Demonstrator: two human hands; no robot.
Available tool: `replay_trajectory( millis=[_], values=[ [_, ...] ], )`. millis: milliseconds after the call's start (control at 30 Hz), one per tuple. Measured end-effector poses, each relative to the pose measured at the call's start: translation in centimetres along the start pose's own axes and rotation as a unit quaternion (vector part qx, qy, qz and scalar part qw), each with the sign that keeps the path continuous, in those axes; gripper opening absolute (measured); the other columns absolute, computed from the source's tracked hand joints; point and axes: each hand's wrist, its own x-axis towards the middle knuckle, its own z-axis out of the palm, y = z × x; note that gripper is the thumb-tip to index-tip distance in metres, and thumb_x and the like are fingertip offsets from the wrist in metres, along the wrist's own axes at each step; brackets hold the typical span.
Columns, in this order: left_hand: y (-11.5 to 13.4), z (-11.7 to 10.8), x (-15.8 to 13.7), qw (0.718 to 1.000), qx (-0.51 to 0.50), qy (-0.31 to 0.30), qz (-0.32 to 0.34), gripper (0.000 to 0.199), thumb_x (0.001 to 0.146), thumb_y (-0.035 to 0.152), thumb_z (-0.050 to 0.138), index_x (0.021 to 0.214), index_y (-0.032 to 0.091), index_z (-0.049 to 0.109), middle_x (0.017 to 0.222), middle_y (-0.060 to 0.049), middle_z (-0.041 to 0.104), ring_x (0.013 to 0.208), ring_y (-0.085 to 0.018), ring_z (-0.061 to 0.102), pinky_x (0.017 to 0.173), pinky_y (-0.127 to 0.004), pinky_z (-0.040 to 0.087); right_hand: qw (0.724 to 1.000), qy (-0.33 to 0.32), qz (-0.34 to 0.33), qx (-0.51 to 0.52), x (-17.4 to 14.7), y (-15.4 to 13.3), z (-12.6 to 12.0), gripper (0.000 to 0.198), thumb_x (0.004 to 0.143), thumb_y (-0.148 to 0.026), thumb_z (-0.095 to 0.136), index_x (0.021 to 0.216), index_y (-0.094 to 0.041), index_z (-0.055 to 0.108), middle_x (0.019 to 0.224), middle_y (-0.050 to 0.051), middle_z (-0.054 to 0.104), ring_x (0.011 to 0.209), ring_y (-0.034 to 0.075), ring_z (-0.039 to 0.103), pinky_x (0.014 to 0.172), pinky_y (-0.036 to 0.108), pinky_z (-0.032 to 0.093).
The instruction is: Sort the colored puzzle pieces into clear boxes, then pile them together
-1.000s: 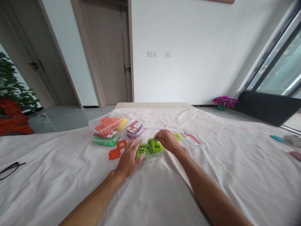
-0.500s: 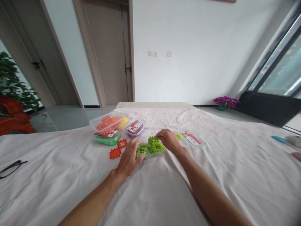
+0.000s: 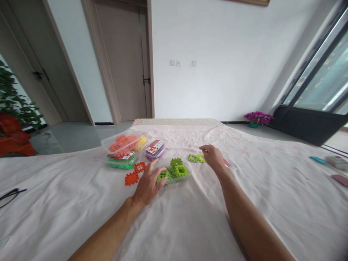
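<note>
A clear plastic box [image 3: 178, 179] holds several lime-green notched building pieces [image 3: 179, 170]. My left hand [image 3: 149, 183] grips the left end of this box, thumb on the near side and fingers behind. My right hand [image 3: 213, 157] is to the right of the box, fingers partly spread and nothing visible in them. Just left of its fingertips a green notched piece [image 3: 193, 158] lies on the cloth, against a yellow-green piece [image 3: 201, 158]. Beneath my right wrist, a clear lid with a red-and-white label [image 3: 226, 163] is partly hidden.
Two orange notched pieces [image 3: 132, 178] lie left of my left hand. Behind them are stacked clear boxes [image 3: 119, 143] of orange, yellow and green pieces, and a box of purple pieces [image 3: 154, 148]. Glasses [image 3: 12, 195] lie far left; a blue object [image 3: 318, 160] is far right.
My right hand has moved right, away from the box. A green piece now lies on the cloth beside the yellow-green one. My left hand stays at the box; the view has shifted slightly.
</note>
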Motion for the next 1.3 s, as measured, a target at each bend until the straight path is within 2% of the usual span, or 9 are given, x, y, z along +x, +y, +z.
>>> replay_trajectory(
  millis=[133,300,400,533,733,867,967,1067,1300],
  values=[
    [-0.2,0.1,0.0,1.000,0.001,-0.004,0.003,0.045,0.094,0.043,0.047,0.133,0.023,0.056,0.149,-0.011,0.035,0.139,-0.030,0.035,0.114,-0.050,0.033,0.999,-0.031,0.020,-0.036,-0.1,1.6,0.2,0.034,0.085,-0.016,0.049,0.106,-0.024,0.075,0.110,0.007,0.071,0.100,0.024,0.065,0.084,0.032,0.046],
    [-0.2,0.1,0.1,1.000,0.020,-0.013,-0.005,0.050,0.094,0.046,0.045,0.136,0.019,0.054,0.151,-0.014,0.035,0.140,-0.032,0.034,0.115,-0.051,0.032,0.991,-0.093,-0.085,-0.053,-1.0,1.1,1.9,0.030,0.085,-0.029,0.061,0.112,-0.026,0.072,0.112,0.006,0.072,0.112,0.026,0.059,0.094,0.034,0.042],
    [-0.2,-0.1,0.3,0.999,0.033,-0.014,-0.003,0.052,0.094,0.046,0.046,0.135,0.017,0.055,0.152,-0.014,0.034,0.140,-0.033,0.034,0.115,-0.051,0.032,0.985,-0.105,-0.113,-0.084,-1.6,0.4,3.0,0.031,0.083,-0.032,0.065,0.113,-0.026,0.071,0.115,0.007,0.071,0.116,0.027,0.056,0.097,0.037,0.039],
    [-0.2,-0.2,0.5,0.999,0.032,-0.006,-0.001,0.053,0.091,0.046,0.050,0.135,0.016,0.055,0.152,-0.014,0.034,0.140,-0.035,0.034,0.114,-0.052,0.033,0.983,-0.084,-0.128,-0.103,-1.9,-0.1,3.6,0.022,0.090,-0.031,0.059,0.106,-0.025,0.072,0.106,0.008,0.072,0.111,0.025,0.057,0.095,0.034,0.038],
    [-0.3,-0.1,0.5,0.999,0.043,-0.011,-0.006,0.054,0.090,0.044,0.052,0.135,0.014,0.055,0.154,-0.015,0.030,0.141,-0.035,0.031,0.115,-0.052,0.031,0.990,-0.025,-0.089,-0.106,-1.9,-0.5,3.4,0.030,0.098,-0.028,0.042,0.100,-0.023,0.071,0.096,0.010,0.073,0.097,0.023,0.061,0.082,0.031,0.040],
    [-0.3,0.0,0.5,0.998,0.056,-0.013,-0.012,0.056,0.090,0.044,0.052,0.136,0.012,0.053,0.154,-0.017,0.029,0.142,-0.035,0.030,0.116,-0.051,0.031,0.998,0.048,-0.048,-0.003,-1.6,-1.1,2.9,0.031,0.098,-0.028,0.039,0.101,-0.020,0.069,0.101,0.009,0.071,0.091,0.021,0.063,0.079,0.029,0.042],
    [-0.4,0.1,0.5,0.998,0.056,-0.010,-0.014,0.056,0.090,0.044,0.051,0.137,0.012,0.052,0.154,-0.017,0.029,0.142,-0.034,0.031,0.116,-0.050,0.030,0.982,0.094,-0.102,0.130,-1.4,-2.6,2.1,0.030,0.097,-0.028,0.040,0.101,-0.017,0.068,0.100,0.009,0.071,0.089,0.020,0.064,0.080,0.029,0.045],
    [-0.5,0.4,0.5,0.999,0.050,0.001,-0.015,0.055,0.090,0.044,0.052,0.138,0.016,0.051,0.155,-0.015,0.029,0.142,-0.034,0.031,0.116,-0.050,0.031,0.959,0.079,-0.177,0.209,-1.8,-5.1,1.2,0.025,0.095,-0.028,0.045,0.100,-0.019,0.068,0.094,0.006,0.071,0.083,0.018,0.064,0.078,0.028,0.046],
    [-0.6,0.6,0.4,0.999,0.049,0.002,-0.021,0.055,0.091,0.043,0.051,0.137,0.014,0.051,0.155,-0.018,0.028,0.143,-0.035,0.029,0.115,-0.053,0.030,0.933,-0.016,-0.296,0.205,-4.2,-9.7,0.8,0.022,0.097,-0.025,0.046,0.102,-0.021,0.067,0.093,0.005,0.070,0.085,0.015,0.064,0.077,0.024,0.045]
  ],
)
